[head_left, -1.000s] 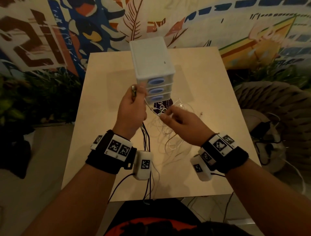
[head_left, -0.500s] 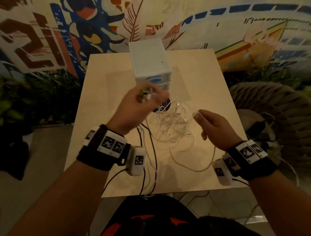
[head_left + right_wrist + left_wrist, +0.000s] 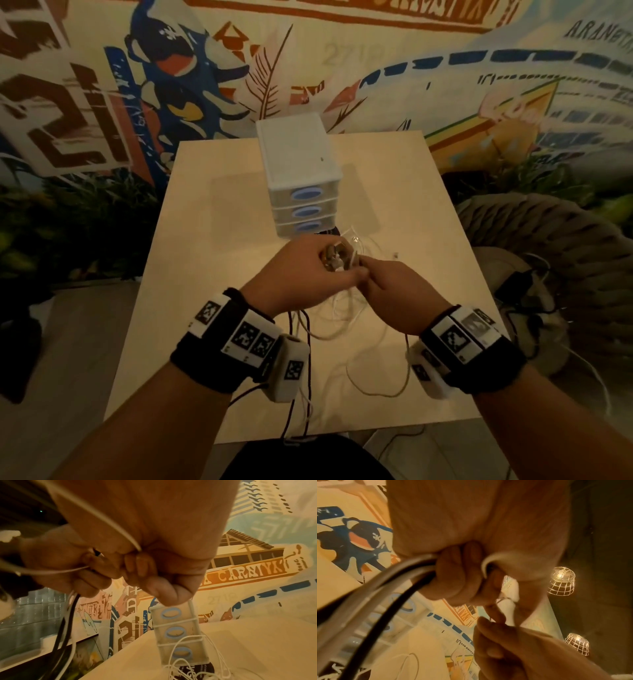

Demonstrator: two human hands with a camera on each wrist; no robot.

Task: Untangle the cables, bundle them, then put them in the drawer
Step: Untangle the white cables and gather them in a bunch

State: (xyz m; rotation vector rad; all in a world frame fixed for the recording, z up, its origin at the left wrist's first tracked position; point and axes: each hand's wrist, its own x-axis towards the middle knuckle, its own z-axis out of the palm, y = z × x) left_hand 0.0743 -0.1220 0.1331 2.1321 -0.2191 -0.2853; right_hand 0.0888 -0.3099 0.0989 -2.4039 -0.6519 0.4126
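Observation:
A white three-drawer unit (image 3: 301, 178) with blue oval handles stands mid-table, all drawers closed; it also shows in the right wrist view (image 3: 180, 632). My left hand (image 3: 342, 267) grips a bunch of cable ends just in front of it, with black and white cables (image 3: 385, 588) running out of its curled fingers (image 3: 457, 574). My right hand (image 3: 368, 270) meets the left and pinches a thin white cable (image 3: 111, 524). Loose white cable loops (image 3: 342, 318) lie on the table under both hands. Black cables (image 3: 308, 329) hang down over the near edge.
The light wooden table (image 3: 219, 240) is small, with its edges close on every side. A woven pouf (image 3: 548, 246) with dark cables on it sits to the right. Plants (image 3: 68, 222) and a mural wall lie beyond. A dark round sticker (image 3: 197, 670) lies before the drawers.
Half a second ago my right hand was out to the right, drawing a white cable away. It has come back to the left hand, and both hands now meet lower, nearer me.

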